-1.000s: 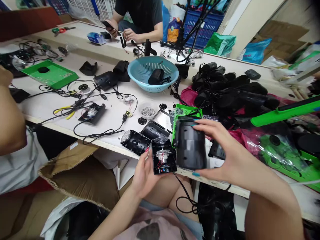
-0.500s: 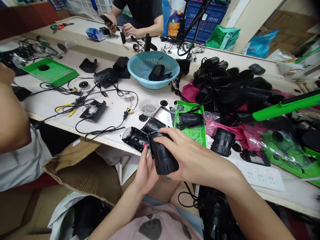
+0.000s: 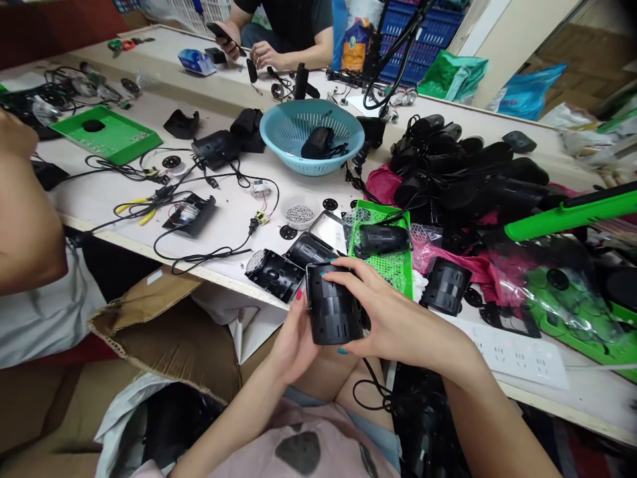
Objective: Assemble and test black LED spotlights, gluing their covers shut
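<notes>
A black cylindrical housing with slotted vents [image 3: 336, 312] is between my two hands at the bench's front edge. My left hand [image 3: 297, 342] is closed around its left and lower side, the thumb against its edge. My right hand [image 3: 378, 302] grips its top and right side with curved fingers. A black cord [image 3: 371, 372] shows just below the hands; where it joins is hidden. Right behind lie an open half housing with a round lens [image 3: 273, 273] and another vented housing [image 3: 309, 249], both on the bench.
A green basket [image 3: 409, 265] holds another black housing. Close by are a dish of small metal parts [image 3: 299, 214], a blue colander [image 3: 312, 166], a white power strip [image 3: 522, 358] and a pile of black devices [image 3: 462, 159]. A person across the bench holds a phone [image 3: 226, 36]; another person's arm [image 3: 30, 219] is at left.
The housing in my hands has turned to stand more upright, and its vented side now faces me more fully. The view has shifted slightly. Both hands have kept their hold.
</notes>
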Motion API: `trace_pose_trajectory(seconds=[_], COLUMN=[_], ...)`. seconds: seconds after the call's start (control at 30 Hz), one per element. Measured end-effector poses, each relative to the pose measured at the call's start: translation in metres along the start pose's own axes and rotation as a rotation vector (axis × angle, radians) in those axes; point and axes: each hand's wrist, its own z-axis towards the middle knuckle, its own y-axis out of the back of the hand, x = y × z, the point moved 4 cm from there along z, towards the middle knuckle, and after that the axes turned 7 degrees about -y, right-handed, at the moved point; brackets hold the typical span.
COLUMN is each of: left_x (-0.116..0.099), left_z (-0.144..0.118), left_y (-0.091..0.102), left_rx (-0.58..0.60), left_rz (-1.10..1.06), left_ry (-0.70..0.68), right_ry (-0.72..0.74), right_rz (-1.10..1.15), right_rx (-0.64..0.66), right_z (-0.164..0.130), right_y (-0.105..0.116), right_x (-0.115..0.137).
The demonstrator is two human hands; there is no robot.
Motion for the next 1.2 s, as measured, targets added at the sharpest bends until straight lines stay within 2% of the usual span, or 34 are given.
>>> trace_pose_trajectory(seconds=[0.1, 0.23, 0.37, 0.43, 0.53, 0.57, 0.6, 0.67, 0.77, 0.83, 0.9, 0.97, 1.03, 1.2], left_x=[0.003, 0.002, 0.001, 0.002, 0.005, 0.006, 0.007, 0.009, 0.01, 0.011, 0.013, 0.014, 0.013, -0.001], left_z=[-0.003, -0.006, -0.009, -0.011, -0.014, -0.015, -0.016, -0.019, -0.024, -0.027, -0.028, -0.025, -0.02, -0.01], left_y=[0.002, -0.001, -0.007, -0.007, -0.004, -0.003, -0.002, 0.0, 0.0, 0.0, 0.001, 0.003, 0.005, 0.006], left_rx=[-0.021, -0.122, -0.169, -0.175, -0.165, -0.163, -0.161, -0.162, -0.16, -0.169, -0.208, -0.245, -0.247, -0.23], left_rz=[0.09, 0.22, 0.258, 0.241, 0.227, 0.233, 0.245, 0.287, 0.358, 0.371, 0.332, 0.267, 0.218, 0.139], left_ry=[-0.027, -0.11, -0.153, -0.144, -0.128, -0.118, -0.107, -0.092, -0.11, -0.116, -0.097, -0.059, -0.029, 0.009], right_ry=[-0.009, -0.032, -0.049, -0.075, -0.188, -0.243, -0.298, -0.391, -0.438, -0.442, -0.416, -0.347, -0.282, -0.221], right_rz=[0.012, 0.033, 0.113, 0.249, 0.552, 0.67, 0.793, 1.038, 1.316, 1.386, 1.323, 1.158, 1.008, 0.939], right_rx=[0.005, 0.008, 0.003, -0.091, -0.387, -0.432, -0.427, -0.332, -0.27, -0.28, -0.274, -0.306, -0.396, -0.607], right_z=[-0.002, -0.006, -0.011, -0.011, -0.009, -0.007, -0.005, 0.0, 0.003, 0.003, 0.003, 0.0, -0.01, -0.053], right_y=[-0.005, -0.013, -0.022, -0.026, -0.032, -0.036, -0.043, -0.058, -0.073, -0.079, -0.078, -0.064, -0.033, 0.086], right_x=[-0.002, 0.0, -0.001, -0.006, -0.021, -0.026, -0.029, -0.03, -0.024, -0.02, -0.02, -0.025, -0.037, -0.084])
